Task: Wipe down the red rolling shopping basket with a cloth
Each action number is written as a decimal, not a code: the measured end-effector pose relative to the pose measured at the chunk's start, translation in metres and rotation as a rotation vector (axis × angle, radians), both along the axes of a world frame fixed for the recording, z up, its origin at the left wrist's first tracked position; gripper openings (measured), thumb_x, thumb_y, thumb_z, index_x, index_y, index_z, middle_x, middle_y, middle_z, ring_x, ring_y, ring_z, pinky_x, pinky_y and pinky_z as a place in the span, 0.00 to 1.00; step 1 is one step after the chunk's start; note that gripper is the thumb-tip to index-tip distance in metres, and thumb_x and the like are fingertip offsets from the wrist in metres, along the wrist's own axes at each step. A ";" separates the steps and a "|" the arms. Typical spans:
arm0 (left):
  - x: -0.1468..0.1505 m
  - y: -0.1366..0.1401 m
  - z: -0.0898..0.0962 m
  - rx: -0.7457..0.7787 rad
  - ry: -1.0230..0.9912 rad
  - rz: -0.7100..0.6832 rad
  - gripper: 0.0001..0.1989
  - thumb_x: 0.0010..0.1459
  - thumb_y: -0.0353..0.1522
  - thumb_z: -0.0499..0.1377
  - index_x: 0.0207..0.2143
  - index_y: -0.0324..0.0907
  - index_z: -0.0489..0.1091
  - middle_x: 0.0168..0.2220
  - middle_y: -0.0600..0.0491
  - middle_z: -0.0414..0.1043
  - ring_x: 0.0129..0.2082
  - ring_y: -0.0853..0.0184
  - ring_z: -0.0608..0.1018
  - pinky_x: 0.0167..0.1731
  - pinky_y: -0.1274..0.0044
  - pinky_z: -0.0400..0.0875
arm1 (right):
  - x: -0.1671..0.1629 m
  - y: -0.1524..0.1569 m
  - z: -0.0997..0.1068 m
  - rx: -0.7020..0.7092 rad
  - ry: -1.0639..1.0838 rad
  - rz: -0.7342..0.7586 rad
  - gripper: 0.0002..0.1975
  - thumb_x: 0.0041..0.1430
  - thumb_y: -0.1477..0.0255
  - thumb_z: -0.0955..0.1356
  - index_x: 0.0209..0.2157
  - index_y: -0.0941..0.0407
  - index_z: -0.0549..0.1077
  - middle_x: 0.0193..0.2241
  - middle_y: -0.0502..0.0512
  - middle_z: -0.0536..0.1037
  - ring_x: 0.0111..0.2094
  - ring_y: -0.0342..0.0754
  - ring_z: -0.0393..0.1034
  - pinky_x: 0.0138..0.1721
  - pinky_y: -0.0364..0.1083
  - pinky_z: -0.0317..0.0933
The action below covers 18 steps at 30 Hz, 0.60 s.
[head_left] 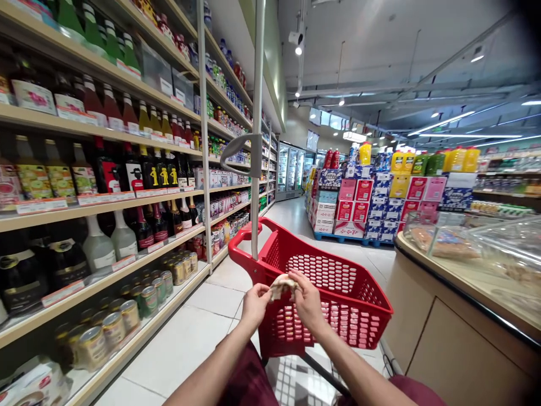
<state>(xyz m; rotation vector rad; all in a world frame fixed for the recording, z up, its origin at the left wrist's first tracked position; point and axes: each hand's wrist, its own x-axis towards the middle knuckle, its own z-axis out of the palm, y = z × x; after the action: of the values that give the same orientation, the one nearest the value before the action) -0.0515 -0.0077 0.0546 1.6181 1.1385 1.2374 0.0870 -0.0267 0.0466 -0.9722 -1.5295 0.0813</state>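
Observation:
Pinched between both hands is a small crumpled cream-and-brown piece (pixel 282 286), which looks like cloth; its exact kind cannot be made out. My left hand (pixel 254 305) grips its left end with thumb and fingers. On the other end, my right hand (pixel 308 301) has its fingers closed over the edge. Both hands are at the near side of a red plastic shopping basket cart (pixel 372 313), level with its upper rim. A grey pole (pixel 257 84) with a grey hook-like handle (pixel 252 155) rises from the cart's left end.
Shelves (pixel 105 200) of bottles and cans line the left side. At the right stands a display counter (pixel 422 304) with clear covers over packaged food. Farther ahead are stacked drink cartons (pixel 350 206) on blue pallets. White floor tiles (pixel 181 344) run between shelves and cart.

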 end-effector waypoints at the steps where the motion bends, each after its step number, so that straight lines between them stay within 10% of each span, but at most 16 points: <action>1: 0.005 -0.002 0.000 -0.017 -0.032 -0.028 0.08 0.45 0.32 0.53 0.28 0.38 0.68 0.25 0.54 0.72 0.27 0.69 0.74 0.30 0.77 0.68 | -0.003 -0.001 -0.004 0.019 -0.007 -0.020 0.23 0.50 0.82 0.56 0.46 0.53 0.69 0.48 0.56 0.68 0.50 0.48 0.62 0.52 0.52 0.57; 6: 0.009 -0.016 0.010 -0.154 -0.167 -0.291 0.13 0.40 0.27 0.51 0.31 0.36 0.69 0.27 0.51 0.74 0.28 0.69 0.75 0.32 0.76 0.68 | -0.019 -0.006 -0.021 0.011 -0.133 0.032 0.28 0.51 0.76 0.62 0.56 0.53 0.56 0.55 0.57 0.59 0.55 0.50 0.54 0.51 0.52 0.58; 10: -0.015 -0.012 0.030 -0.161 -0.076 -0.335 0.17 0.38 0.24 0.50 0.33 0.36 0.70 0.28 0.51 0.74 0.29 0.69 0.75 0.32 0.77 0.68 | -0.023 0.001 -0.002 0.045 -0.188 0.079 0.20 0.54 0.76 0.62 0.50 0.51 0.64 0.47 0.55 0.69 0.49 0.49 0.63 0.48 0.50 0.61; 14: -0.049 0.014 0.064 0.144 0.272 0.085 0.18 0.41 0.22 0.48 0.35 0.38 0.70 0.30 0.51 0.75 0.31 0.68 0.76 0.33 0.76 0.69 | -0.034 0.031 0.085 0.246 -0.384 0.078 0.21 0.56 0.80 0.58 0.50 0.51 0.64 0.47 0.54 0.70 0.50 0.47 0.62 0.50 0.50 0.59; 18: -0.072 0.039 0.095 0.302 0.366 0.330 0.22 0.44 0.21 0.47 0.42 0.38 0.66 0.39 0.49 0.72 0.39 0.65 0.74 0.43 0.70 0.67 | -0.049 0.069 0.186 0.544 -0.499 -0.039 0.22 0.58 0.82 0.55 0.52 0.52 0.61 0.57 0.50 0.56 0.60 0.50 0.39 0.57 0.60 0.41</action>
<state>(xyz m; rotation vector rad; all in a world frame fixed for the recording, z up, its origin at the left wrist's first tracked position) -0.1234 0.0316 0.1496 1.9987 1.5537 1.4106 0.0379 0.0428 0.2321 -0.6003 -1.8439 -0.6179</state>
